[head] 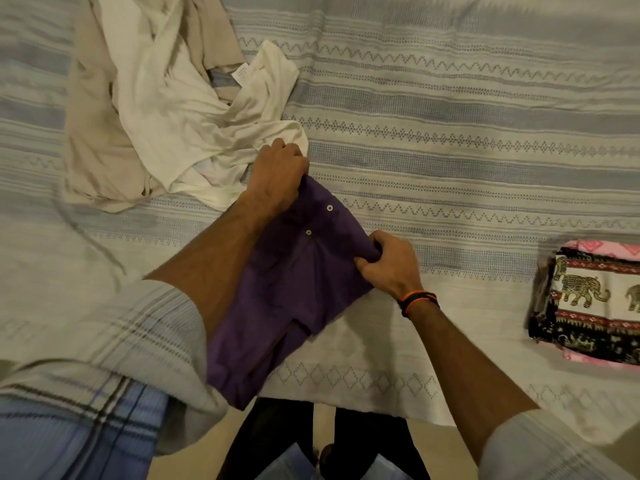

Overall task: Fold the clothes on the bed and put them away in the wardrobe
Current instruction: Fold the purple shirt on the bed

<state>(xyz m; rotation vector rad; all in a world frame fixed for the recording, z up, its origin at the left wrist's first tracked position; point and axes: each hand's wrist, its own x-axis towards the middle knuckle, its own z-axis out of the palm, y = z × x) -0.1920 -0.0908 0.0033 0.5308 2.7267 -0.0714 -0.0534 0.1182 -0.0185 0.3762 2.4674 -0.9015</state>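
A purple buttoned shirt [294, 289] lies partly folded on the striped bedspread [450, 150], its lower end hanging over the bed's near edge. My left hand [277, 174] grips the shirt's far top corner. My right hand [388, 261] pinches its right top corner, fingers curled round a fold of cloth. A heap of crumpled cream and beige clothes [166, 116] lies to the far left, just beyond my left hand.
A folded stack sits at the right edge: elephant-print cloth [595, 299] on top of a pink piece [602, 247]. The bed's near edge [363, 410] runs across the bottom, with the floor and my legs below it.
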